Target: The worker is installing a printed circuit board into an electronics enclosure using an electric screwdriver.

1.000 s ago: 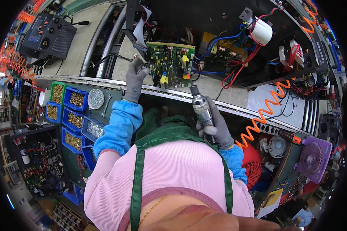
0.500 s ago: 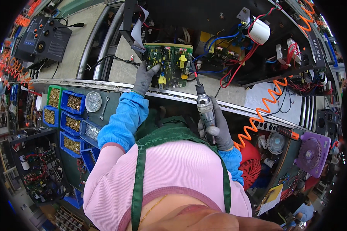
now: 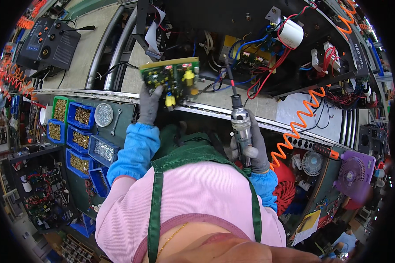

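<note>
two gloved hands: left hand (image 3: 150, 104) grips green circuit board (image 3: 171, 76), right hand (image 3: 253, 147) clasps silver screwdriver (image 3: 240, 122).

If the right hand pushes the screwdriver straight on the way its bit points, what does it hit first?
Likely the wiring inside the open black case; the screwdriver in the right hand points there, though depth is unclear.

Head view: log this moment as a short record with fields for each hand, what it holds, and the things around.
left hand: gloved left hand grips the lower left edge of a green circuit board, held up over the bench
right hand: gloved right hand wrapped around a metal power screwdriver, bit pointing up
tool tip: close to the open black chassis, contact cannot be told
left side: blue bins of screws
right side: orange coiled hose, purple fan
</note>
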Demonstrator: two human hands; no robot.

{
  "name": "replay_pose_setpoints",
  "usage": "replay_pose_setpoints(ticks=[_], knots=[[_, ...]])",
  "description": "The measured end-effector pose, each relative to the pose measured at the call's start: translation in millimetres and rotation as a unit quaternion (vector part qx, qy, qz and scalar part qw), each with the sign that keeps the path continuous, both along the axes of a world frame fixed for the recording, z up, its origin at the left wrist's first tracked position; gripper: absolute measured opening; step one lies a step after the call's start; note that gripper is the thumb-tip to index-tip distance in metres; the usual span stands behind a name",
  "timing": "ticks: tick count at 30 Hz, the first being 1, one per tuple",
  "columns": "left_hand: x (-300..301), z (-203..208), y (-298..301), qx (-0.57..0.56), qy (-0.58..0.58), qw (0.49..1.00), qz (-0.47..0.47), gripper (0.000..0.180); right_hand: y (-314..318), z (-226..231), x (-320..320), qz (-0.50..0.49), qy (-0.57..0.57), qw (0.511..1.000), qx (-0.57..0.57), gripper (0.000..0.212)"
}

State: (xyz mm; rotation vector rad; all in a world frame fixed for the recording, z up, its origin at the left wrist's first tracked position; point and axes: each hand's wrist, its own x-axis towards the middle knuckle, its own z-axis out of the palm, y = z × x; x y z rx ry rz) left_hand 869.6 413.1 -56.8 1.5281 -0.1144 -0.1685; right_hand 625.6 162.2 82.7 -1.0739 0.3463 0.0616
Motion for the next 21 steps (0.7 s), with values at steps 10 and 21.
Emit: replay_pose_setpoints(ticks=[10,21], knots=[[-80,93,96,-0.054,-0.033,0.985,0.159,0.044,-29,25,-27,-0.100,0.000,0.995,0.001,0.140],[-15,178,-84,-0.206,-0.172,0.963,-0.001,0.036,-43,37,-47,-0.134,-0.127,0.983,0.019,0.120]])
